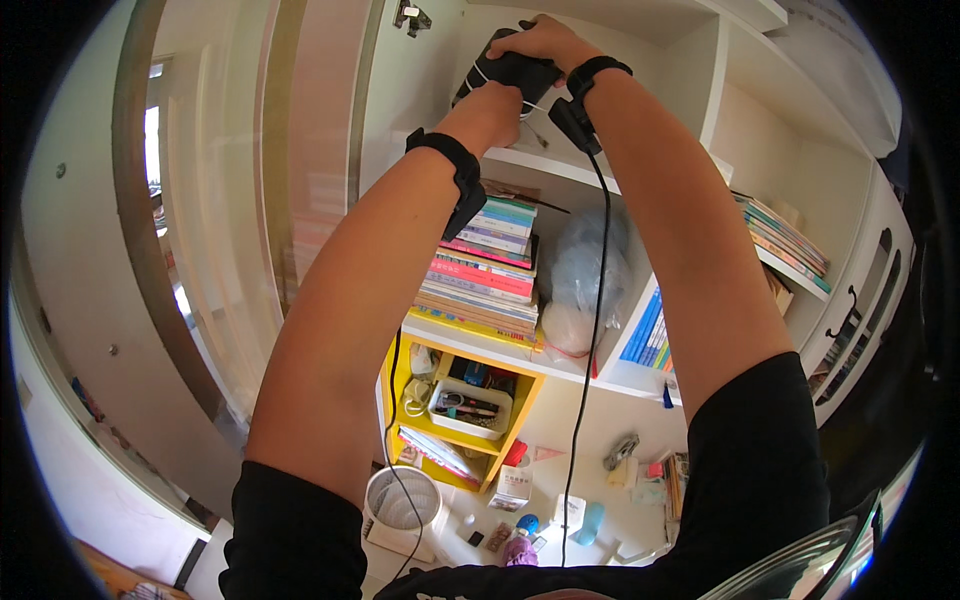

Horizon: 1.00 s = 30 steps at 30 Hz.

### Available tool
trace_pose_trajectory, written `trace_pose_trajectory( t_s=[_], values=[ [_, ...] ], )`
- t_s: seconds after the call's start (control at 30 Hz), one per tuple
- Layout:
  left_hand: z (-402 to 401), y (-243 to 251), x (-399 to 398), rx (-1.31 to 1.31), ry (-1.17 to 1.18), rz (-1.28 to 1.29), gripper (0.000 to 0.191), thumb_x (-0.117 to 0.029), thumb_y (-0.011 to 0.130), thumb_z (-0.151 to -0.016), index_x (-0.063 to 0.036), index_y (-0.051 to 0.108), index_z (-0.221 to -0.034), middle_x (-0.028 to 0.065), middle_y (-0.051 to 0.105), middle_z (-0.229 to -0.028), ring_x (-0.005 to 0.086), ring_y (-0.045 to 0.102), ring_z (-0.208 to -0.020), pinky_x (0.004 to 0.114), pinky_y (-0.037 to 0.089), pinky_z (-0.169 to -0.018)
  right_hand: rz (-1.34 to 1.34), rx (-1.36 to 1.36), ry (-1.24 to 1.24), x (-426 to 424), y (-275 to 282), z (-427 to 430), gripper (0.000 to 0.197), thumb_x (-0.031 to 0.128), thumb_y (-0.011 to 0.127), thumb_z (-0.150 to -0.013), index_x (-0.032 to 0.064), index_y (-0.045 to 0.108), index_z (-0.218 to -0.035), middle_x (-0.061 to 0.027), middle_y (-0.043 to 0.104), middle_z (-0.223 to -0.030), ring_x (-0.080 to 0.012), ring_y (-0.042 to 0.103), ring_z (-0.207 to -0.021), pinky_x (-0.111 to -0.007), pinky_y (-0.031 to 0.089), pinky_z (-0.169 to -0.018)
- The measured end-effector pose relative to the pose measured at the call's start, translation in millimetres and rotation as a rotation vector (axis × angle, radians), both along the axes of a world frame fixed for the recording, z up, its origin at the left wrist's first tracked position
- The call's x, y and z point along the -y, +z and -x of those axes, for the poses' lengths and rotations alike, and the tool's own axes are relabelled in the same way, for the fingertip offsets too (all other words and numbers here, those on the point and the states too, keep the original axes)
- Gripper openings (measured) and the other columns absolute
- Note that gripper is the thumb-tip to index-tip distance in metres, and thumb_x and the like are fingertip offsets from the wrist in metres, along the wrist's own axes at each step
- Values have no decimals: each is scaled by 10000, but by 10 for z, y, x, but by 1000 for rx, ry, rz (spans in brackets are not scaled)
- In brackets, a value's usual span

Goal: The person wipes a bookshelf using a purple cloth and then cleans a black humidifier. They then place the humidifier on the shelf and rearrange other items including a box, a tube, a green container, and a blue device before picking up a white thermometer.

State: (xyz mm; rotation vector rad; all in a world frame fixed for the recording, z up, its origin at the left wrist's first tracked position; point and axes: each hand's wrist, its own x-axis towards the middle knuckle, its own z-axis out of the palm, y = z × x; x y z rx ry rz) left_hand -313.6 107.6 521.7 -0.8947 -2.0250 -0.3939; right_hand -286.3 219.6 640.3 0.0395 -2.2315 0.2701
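Both my arms reach up to the top compartment of a white shelf unit (559,165). There my hands are on a black cylindrical bundle (517,71) with a thin white cable wound around it. My right hand (544,41) lies over its upper part, fingers spread around it. My left hand (495,112) is closed at its lower side, seemingly on the bundle or its cable; the fingertips are hidden. A loose cable end with a small plug (541,139) hangs by the bundle, above the shelf board. Each wrist wears a black strap with a small device.
Below are stacked books (480,277), a bulging plastic bag (589,270) and a yellow cubby (517,427) with a white tray (472,427). A mesh bin (403,499) and small items stand on a white surface lower down. Black cables hang before the shelves. Curtains (217,187) are at left.
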Motion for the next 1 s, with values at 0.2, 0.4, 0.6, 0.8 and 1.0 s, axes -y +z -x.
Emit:
trace_pose_trajectory(
  t_s=[0.2,0.4,0.6,0.8,1.0],
  values=[
    [-42,151,91,-148,-126,-373,347,-179,757,-721,27,662,-984,256,680,-908,407,672,-909,442,553,-822,-61,212,125,-101,120,44,977,401,777,-658,157,382,-1518,-210,517,-1404,-416,521,-1257,-569,548,-814],
    [593,293,46,-39,20,-466,1103,-304,875,-675,-86,196,-1517,301,477,-1348,473,494,-1231,556,402,-1057,-77,246,352,-140,114,456,854,269,730,-630,328,475,-1443,-208,556,-1343,-423,559,-1197,-589,516,-898],
    [642,409,1,142,-118,-222,1143,-313,894,-670,-330,145,-1533,348,353,-1453,526,383,-1348,547,426,-1067,-25,202,175,-211,46,449,826,297,739,-728,194,421,-1484,-205,525,-1324,-366,516,-1178,-506,517,-880],
    [417,415,55,244,-40,-220,1236,-361,915,-635,-320,96,-1561,338,360,-1439,516,412,-1328,533,443,-1056,227,464,177,-217,-26,383,835,491,731,-790,100,384,-1441,-190,540,-1276,-368,564,-1115,-503,537,-824],
    [239,300,158,257,115,-20,1430,-382,969,-543,-329,-17,-1577,349,166,-1520,565,311,-1363,564,386,-1091,331,482,255,-242,-94,348,712,450,729,-818,39,493,-1349,-185,506,-1351,-385,533,-1190,-530,500,-914]
  ],
)
